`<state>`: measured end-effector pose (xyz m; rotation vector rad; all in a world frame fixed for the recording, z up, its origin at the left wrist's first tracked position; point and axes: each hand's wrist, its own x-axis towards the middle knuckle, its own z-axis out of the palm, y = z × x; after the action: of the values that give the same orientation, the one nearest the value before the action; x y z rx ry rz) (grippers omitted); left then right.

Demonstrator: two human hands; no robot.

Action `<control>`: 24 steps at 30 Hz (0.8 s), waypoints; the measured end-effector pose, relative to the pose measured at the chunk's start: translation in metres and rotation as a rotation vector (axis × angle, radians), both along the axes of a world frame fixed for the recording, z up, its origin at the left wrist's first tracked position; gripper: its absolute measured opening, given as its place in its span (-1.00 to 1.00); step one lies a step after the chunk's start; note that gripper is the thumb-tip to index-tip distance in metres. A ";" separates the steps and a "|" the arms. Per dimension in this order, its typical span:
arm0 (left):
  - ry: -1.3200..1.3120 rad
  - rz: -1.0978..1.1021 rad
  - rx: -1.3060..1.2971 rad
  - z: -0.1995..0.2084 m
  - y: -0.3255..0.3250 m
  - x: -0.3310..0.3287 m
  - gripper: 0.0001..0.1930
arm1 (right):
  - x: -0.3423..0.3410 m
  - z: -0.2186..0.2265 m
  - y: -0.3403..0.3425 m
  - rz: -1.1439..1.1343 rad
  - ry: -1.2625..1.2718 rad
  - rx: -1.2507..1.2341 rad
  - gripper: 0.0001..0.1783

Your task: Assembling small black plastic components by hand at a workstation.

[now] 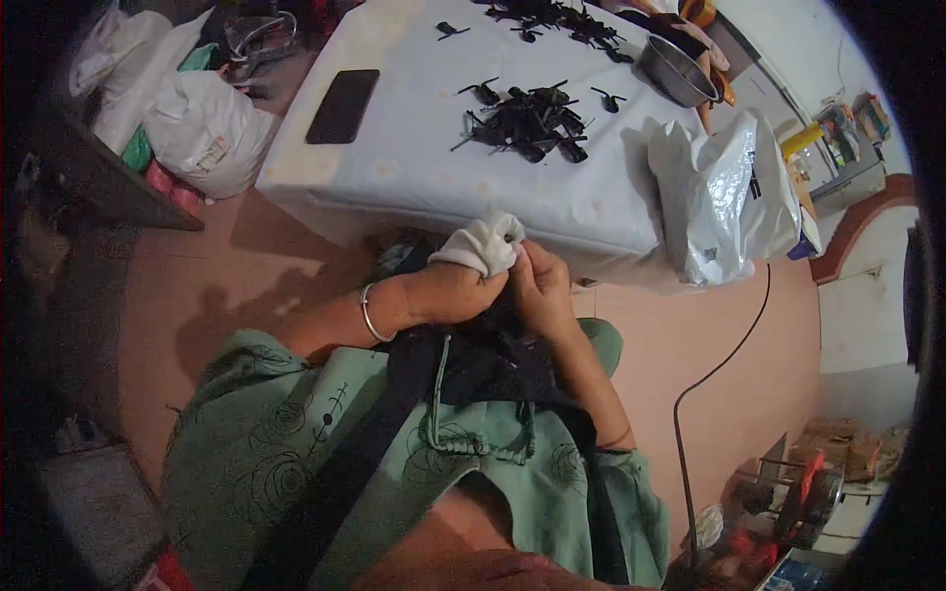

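Just in front of the table's near edge, my left hand (463, 294) is closed round a bunched white cloth (483, 242). My right hand (543, 286) meets it from the right, thumb and fingers pinched together at the cloth's edge. A small dark spot shows in the folds by those fingertips; whether it is a separate piece held there is too small to make out. Beyond my hands, a pile of small black parts with thin stems (532, 123) lies on the white-covered table (394, 182). A single black part (609, 99) sits to the pile's right.
Farther back lies a second pile of black parts (581, 28), with a metal bowl (678, 71) to its right. A dark phone (343, 106) rests on the left. A white plastic bag (724, 197) stands at the right corner. A black cable (680, 414) crosses the floor; bags (202, 133) are heaped at left.
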<state>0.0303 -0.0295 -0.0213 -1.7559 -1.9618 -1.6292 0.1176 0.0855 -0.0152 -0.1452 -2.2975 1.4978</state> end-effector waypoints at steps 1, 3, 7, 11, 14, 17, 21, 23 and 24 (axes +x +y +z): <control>0.001 -0.004 0.002 0.000 0.002 0.000 -0.77 | -0.001 -0.001 -0.001 -0.034 0.050 0.010 -0.73; -0.003 0.031 0.036 0.002 0.006 -0.001 -0.87 | -0.002 -0.012 0.006 -0.036 0.033 -0.004 -0.73; 0.000 -0.004 -0.341 0.013 0.008 -0.017 -0.74 | -0.006 0.015 0.035 -0.017 -0.301 0.029 -0.75; 0.226 -0.016 -0.256 0.018 0.014 -0.033 -0.71 | -0.039 0.027 0.095 -0.537 -0.225 0.495 -0.73; 0.167 0.026 -0.194 0.000 0.020 -0.041 -0.74 | -0.065 0.022 0.124 -0.614 -0.219 0.687 -0.68; 0.138 0.076 -0.136 0.002 0.026 -0.044 -0.80 | -0.081 0.005 0.138 -0.523 -0.209 0.770 -0.64; -0.051 0.075 -0.158 -0.002 0.022 -0.050 -0.82 | -0.068 0.002 0.124 -0.483 -0.350 0.803 -0.68; -0.137 0.047 -0.161 -0.006 0.019 -0.051 -0.81 | -0.045 0.008 0.119 -0.511 -0.338 0.790 -0.68; -0.222 0.016 -0.166 -0.008 0.019 -0.052 -0.80 | -0.036 0.011 0.117 -0.542 -0.327 0.775 -0.68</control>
<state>-0.0213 -0.0108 -0.0292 -1.6688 -2.2612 -1.7722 0.0813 0.2024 -0.0037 -0.7531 -2.6132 0.2942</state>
